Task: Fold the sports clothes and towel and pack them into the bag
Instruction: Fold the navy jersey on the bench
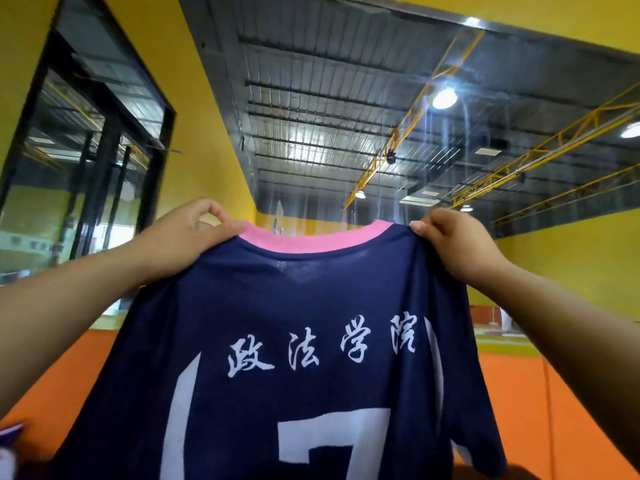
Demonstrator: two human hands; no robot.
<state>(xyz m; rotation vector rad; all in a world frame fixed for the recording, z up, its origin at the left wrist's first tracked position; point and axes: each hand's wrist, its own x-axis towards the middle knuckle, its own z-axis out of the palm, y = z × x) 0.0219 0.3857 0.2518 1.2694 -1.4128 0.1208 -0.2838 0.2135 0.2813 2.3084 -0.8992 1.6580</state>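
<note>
I hold a navy sports jersey (298, 306) up in front of me, spread out and hanging down. It has a pink collar, white characters across the back and a large white number below them. My left hand (183, 237) pinches the left shoulder beside the collar. My right hand (453, 244) pinches the right shoulder. The jersey's lower part runs out of the frame. No bag or towel is in view.
Orange padded flooring (554, 393) lies beyond the jersey on both sides. Yellow walls (207, 133), a dark-framed glass door (86, 150) at the left and a large mirror (381, 116) stand ahead. A bit of purple-and-white fabric (10, 434) shows at the lower left edge.
</note>
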